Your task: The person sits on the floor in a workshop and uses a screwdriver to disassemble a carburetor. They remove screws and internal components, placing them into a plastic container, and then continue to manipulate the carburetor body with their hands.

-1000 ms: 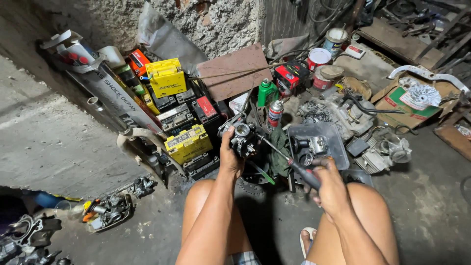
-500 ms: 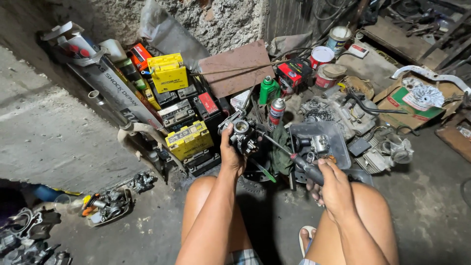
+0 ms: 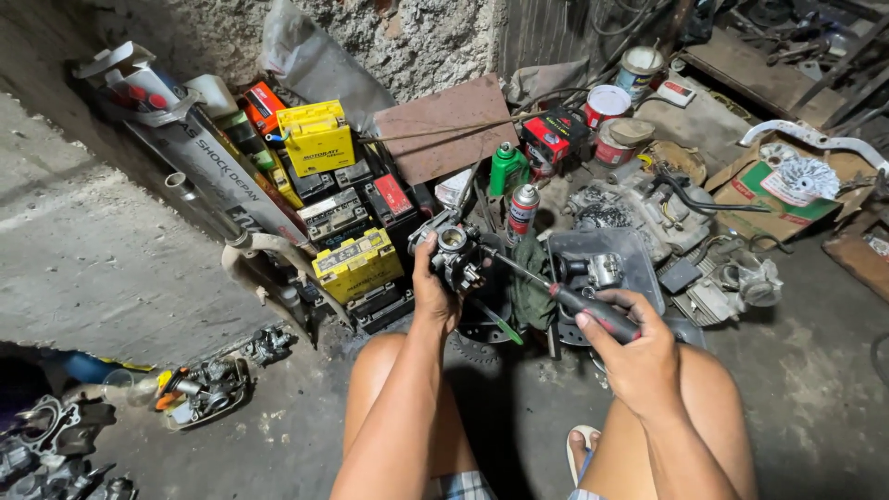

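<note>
My left hand [image 3: 433, 289] holds a grey metal carburetor [image 3: 452, 250] up in front of my knees, its round opening facing me. My right hand [image 3: 632, 356] grips a screwdriver [image 3: 556, 291] by its dark handle with a red band. The thin shaft runs up and left, and its tip meets the carburetor's right side. Both bare knees show at the bottom of the view.
Yellow and black batteries [image 3: 356, 264] are stacked at the left by an exhaust pipe [image 3: 250, 243]. A green bottle [image 3: 506, 168], a spray can [image 3: 523, 211], a grey tray with metal parts [image 3: 602, 268], engine parts [image 3: 648, 218], paint tins [image 3: 607, 104] and a cardboard box [image 3: 773, 190] lie ahead. More carburetor parts [image 3: 199, 389] sit on the floor at the left.
The view has shifted slightly. My right hand has brought the screwdriver tip against the carburetor, while my left hand keeps the carburetor in nearly the same place.
</note>
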